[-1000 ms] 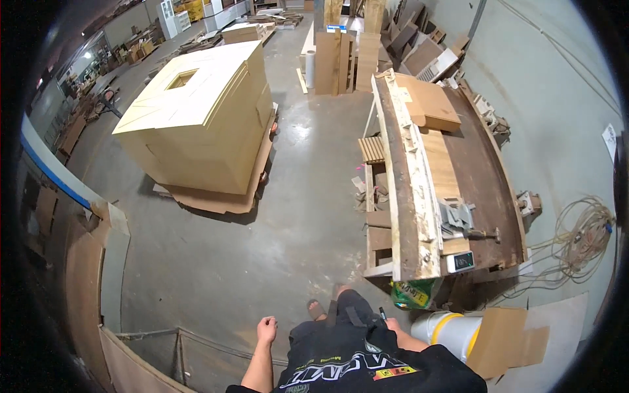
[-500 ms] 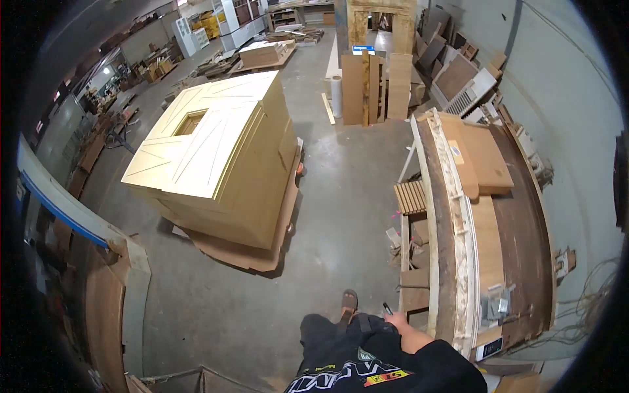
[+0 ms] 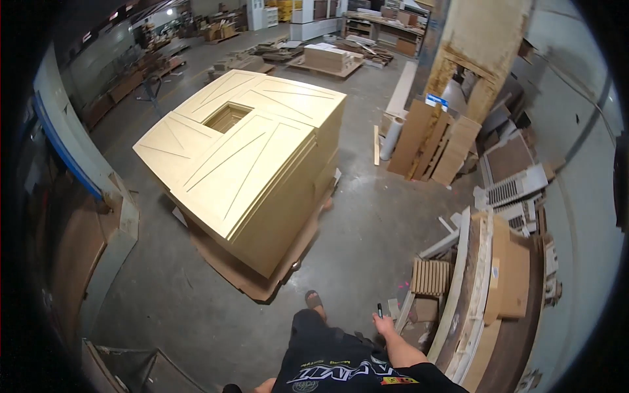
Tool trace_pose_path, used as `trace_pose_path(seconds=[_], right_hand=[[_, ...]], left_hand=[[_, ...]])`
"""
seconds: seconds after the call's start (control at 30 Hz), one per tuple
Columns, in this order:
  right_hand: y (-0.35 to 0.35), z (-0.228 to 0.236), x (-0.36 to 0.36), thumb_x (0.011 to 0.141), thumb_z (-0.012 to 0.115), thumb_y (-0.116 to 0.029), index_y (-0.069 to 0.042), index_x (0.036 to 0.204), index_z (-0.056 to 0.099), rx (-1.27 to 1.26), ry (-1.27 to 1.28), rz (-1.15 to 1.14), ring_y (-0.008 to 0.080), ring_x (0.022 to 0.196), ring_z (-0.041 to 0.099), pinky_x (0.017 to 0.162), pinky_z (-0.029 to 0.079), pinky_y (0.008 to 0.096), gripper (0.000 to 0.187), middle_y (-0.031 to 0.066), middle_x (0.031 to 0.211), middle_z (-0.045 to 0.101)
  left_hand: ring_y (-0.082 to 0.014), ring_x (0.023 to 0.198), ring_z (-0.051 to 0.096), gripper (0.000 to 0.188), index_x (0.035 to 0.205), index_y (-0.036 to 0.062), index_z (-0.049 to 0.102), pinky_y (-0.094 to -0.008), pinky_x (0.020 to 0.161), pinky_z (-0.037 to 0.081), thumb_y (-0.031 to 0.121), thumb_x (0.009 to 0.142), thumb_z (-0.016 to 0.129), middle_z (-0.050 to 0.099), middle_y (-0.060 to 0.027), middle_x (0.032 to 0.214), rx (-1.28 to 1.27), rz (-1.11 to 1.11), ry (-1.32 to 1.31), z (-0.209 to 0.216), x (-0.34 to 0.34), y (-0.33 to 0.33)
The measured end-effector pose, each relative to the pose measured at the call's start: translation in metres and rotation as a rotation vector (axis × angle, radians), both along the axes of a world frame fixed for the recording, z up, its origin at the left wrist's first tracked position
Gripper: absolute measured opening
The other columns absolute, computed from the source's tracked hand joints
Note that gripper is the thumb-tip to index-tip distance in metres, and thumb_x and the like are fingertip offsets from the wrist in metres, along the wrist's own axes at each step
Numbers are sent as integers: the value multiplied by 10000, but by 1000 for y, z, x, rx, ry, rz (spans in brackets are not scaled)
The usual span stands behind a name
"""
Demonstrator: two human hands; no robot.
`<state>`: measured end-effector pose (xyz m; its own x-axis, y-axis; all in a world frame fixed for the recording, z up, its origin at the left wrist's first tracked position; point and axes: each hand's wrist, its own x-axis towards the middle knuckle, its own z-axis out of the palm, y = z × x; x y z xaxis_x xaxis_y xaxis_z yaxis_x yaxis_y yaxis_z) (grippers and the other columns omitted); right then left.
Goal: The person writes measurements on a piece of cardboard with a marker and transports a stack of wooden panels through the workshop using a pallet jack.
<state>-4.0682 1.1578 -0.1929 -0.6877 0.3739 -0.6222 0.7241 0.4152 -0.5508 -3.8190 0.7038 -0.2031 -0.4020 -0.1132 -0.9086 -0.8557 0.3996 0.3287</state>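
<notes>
My right hand (image 3: 383, 323), its arm reaching forward from a black sleeve, is closed around a dark marker pen (image 3: 379, 310) that points away from me. Only a small patch of skin (image 3: 265, 386) of my left arm or hand shows at the lower edge, beside a black shape; its fingers are hidden. Ahead to the left lies a large stack of pale yellow panels (image 3: 262, 147) with grooved diagonal lines and a square opening on top. The stack rests on a brown board (image 3: 252, 288). Neither hand touches it.
A long bench (image 3: 452, 295) with a cardboard box (image 3: 511, 281) stands close on my right. Cardboard sheets (image 3: 419, 141) and a white roll (image 3: 392, 137) lean by a pillar. A blue-edged machine (image 3: 65, 141) is at left; a low pallet stack (image 3: 327, 57) lies farther back.
My view has turned to the right and come nearer to the panel stack. My right hand, still holding the marker pen, is extended farther from the bench. Skin now shows at the lower left.
</notes>
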Motion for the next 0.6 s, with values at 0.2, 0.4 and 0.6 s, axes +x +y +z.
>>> trace_pose_path(seconds=[0.2, 0.4, 0.6], right_hand=[[41, -31, -78, 876, 635, -478, -57, 747, 724, 84, -77, -21, 222, 679, 647, 674, 493, 359, 450, 102, 701, 680], [43, -8, -219, 877, 637, -469, -64, 757, 733, 3, -129, 55, 221, 703, 655, 699, 491, 357, 433, 101, 700, 683], [70, -60, -369, 889, 630, -407, -48, 798, 741, -95, -32, 323, 206, 647, 643, 661, 502, 333, 386, 99, 706, 679]], left_hand=[[-301, 998, 667, 391, 1111, 37, 683, -381, 884, 505, 348, 911, 556, 693, -194, 1059, -20, -5, 28, 8, -146, 15], [-304, 1008, 663, 392, 1117, 40, 682, -383, 890, 502, 349, 912, 555, 690, -196, 1069, -51, 118, 129, 16, -269, 35], [-307, 1018, 659, 393, 1123, 43, 680, -385, 897, 499, 350, 913, 554, 686, -198, 1079, -136, 352, 130, 31, -304, 124]])
